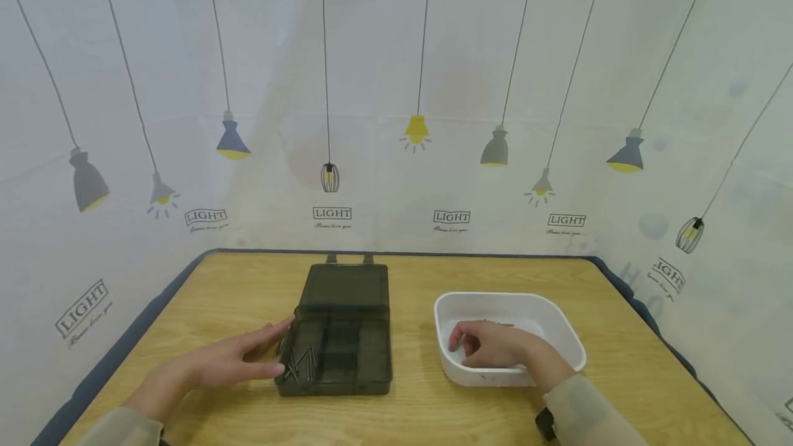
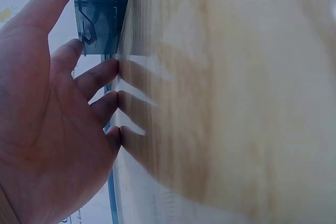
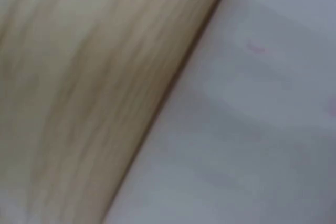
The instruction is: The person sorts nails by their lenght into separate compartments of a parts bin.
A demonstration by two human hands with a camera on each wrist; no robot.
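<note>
A dark see-through plastic compartment box (image 1: 373, 363) lies on the table, its lid (image 1: 347, 285) folded back. Several thin metal pieces like nails or screws (image 1: 308, 362) lie in its left compartment. My left hand (image 1: 226, 363) rests at the box's left side, thumb and fingers extended. The left wrist view shows that hand (image 2: 52, 114) with thumb and forefinger by the box wall (image 2: 102, 14). Inside a white tub (image 1: 554, 319) is my right hand (image 1: 495, 344), its fingers bent towards the thumb. Whether anything lies between those fingertips is hidden. The right wrist view shows only the tub's outer wall (image 3: 236, 119) and wood.
The wooden table (image 1: 248, 288) has a dark blue edging (image 1: 434, 252). A few small thin pieces (image 1: 504, 324) show in the tub beyond my right hand. A pale cloth (image 1: 384, 54) printed with lamps surrounds the table at the back and sides.
</note>
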